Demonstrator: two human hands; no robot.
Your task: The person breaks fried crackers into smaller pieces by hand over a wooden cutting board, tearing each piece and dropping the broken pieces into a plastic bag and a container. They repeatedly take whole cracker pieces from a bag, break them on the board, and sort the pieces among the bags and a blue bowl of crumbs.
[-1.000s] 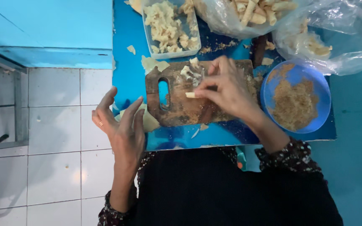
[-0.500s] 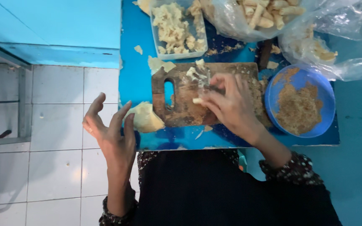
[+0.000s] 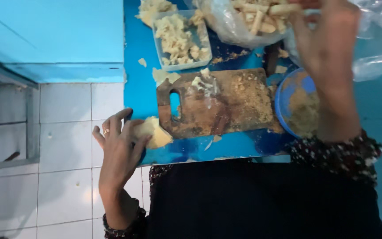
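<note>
Our left hand (image 3: 119, 152) fingers spread, cupping pale yellow lump (image 3: 152, 132) beside cutting board (image 3: 226, 104); right hand (image 3: 328, 48) grip unclear, up at plastic bag (image 3: 239, 22).

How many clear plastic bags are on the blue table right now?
2. One clear plastic bag of pale sticks at the top centre, another clear plastic bag at the top right, partly behind the right hand. More may lie out of frame.

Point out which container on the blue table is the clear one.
The rectangular tub at the table's far side, filled with pale chunks. The other container, the round bowl right of the cutting board, is solid blue.
</note>
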